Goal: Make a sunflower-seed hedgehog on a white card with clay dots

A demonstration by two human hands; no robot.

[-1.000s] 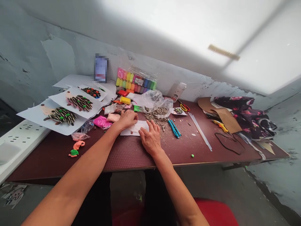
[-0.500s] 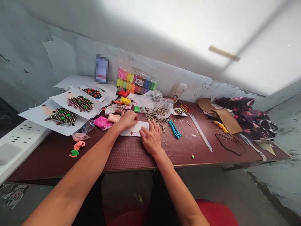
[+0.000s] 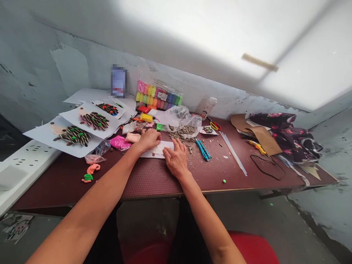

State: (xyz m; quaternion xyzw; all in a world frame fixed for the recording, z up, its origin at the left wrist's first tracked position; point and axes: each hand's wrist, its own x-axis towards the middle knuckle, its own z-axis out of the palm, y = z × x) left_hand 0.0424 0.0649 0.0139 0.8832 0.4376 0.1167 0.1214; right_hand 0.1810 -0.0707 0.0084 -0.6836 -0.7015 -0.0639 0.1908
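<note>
A small white sheet [image 3: 157, 154] lies near the table's front, with a pale flattened clay shape [image 3: 158, 149] on it. My left hand [image 3: 149, 140] rests at the sheet's left side, fingers curled and pressed together; whatever is between them is too small to make out. On the right edge of the sheet is my right hand [image 3: 176, 157], its fingers spread and thumb near the clay. Striped seeds [image 3: 187, 131] spill from a clear plastic bag [image 3: 178, 115] just beyond. Pale pink clay [image 3: 133, 137] sits left of my left hand, beside a magenta packet [image 3: 120, 142].
Sheets with seed hedgehogs [image 3: 74, 135] are stacked at left near a white power strip [image 3: 30, 157]. A blue cutter [image 3: 202, 149], scissors [image 3: 215, 125], clear sticks [image 3: 233, 154] and a yellow glue gun [image 3: 257, 147] lie to the right. Coloured clay packs [image 3: 159, 96] lean against the wall.
The view has shifted very slightly. My right thumb has moved a little left over the sheet; my left hand stays in nearly the same place.
</note>
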